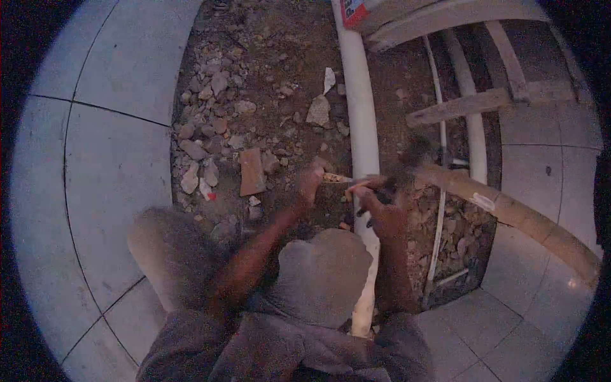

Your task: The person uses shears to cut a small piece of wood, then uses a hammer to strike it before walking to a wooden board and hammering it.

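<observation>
A long white pipe (361,102) runs lengthwise through the dug-out ground in front of me, passing beside my right knee. At the pipe's left side, my left hand (311,181) is closed on the end of a short, narrow, yellowish strip (335,178) that reaches toward the pipe. What kind of thing this strip is, I cannot make out. My right hand (380,209) lies over the pipe, with fingers closed around a thin orange stick (360,185). Blur and shadow hide the far side of that hand.
Rubble (213,89) and a flat piece of brick (252,172) lie left of the pipe. A thick brownish tube (515,213) stretches off to the right. Wooden slats (461,107) stand at upper right, near a thinner white pipe (440,210). Tiled floor (114,165) borders the trench.
</observation>
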